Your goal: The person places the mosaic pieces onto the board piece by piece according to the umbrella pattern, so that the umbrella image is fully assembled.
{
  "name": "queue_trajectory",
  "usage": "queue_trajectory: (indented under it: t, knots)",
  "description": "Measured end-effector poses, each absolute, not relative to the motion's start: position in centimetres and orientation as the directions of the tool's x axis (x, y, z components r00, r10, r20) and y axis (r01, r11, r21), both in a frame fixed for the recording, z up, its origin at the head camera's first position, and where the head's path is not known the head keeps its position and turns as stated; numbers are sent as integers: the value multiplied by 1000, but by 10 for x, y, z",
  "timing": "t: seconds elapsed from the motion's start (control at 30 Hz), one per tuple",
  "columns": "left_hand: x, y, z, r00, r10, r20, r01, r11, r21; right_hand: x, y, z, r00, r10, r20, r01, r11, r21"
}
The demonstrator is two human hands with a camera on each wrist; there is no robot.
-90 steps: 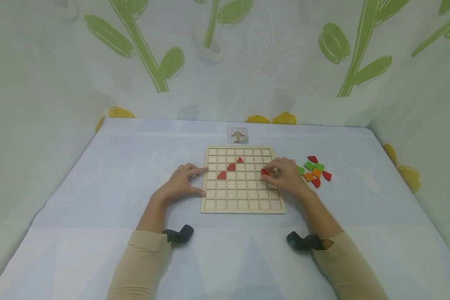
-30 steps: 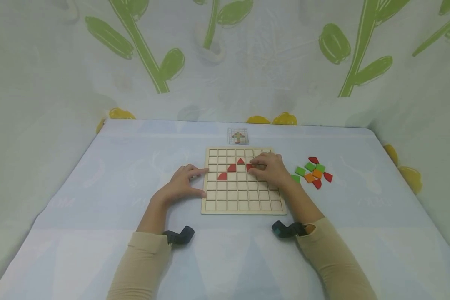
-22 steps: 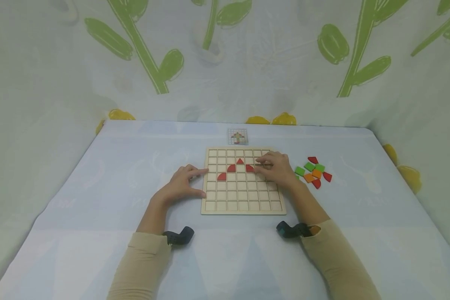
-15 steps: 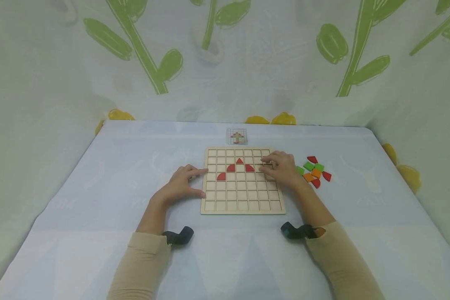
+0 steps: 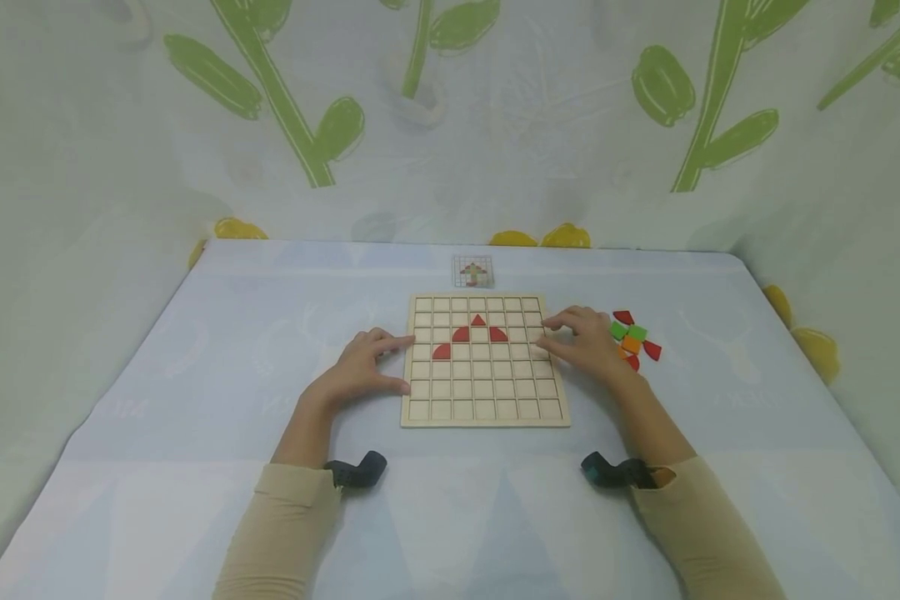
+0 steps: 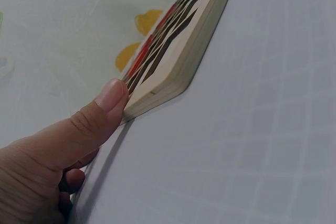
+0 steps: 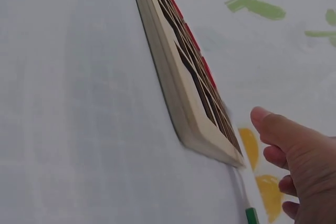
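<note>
Wooden grid board point(image 5: 483, 370) lying flat; red triangle point(image 5: 478, 320), three red quarter-rounds point(image 5: 461, 335) in its cells.

Grid board point(image 5: 483, 389): smooth, matt wood. Red pieces point(image 5: 461, 335): matt. Sleeves point(image 5: 281, 525): matt cloth.

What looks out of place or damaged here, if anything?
Nothing stands out: the red triangle and three red quarter-circles sit neatly in cells of the wooden grid board. Loose tiles beside it are jumbled, but probably just waiting, not spilled.
</note>
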State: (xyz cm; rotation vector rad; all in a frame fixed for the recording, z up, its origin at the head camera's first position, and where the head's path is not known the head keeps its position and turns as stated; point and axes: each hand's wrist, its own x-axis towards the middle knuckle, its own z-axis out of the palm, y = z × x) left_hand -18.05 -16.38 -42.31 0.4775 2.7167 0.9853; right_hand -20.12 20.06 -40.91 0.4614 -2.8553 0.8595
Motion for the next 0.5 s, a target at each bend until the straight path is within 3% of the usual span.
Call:
queue_trajectory:
  t: [0.5]
  knots:
    - [-182, -165, -425, -924, 375, -74, 242, 725, 645, -180, 230, -415, -944, -210, 256, -319, 788, -527]
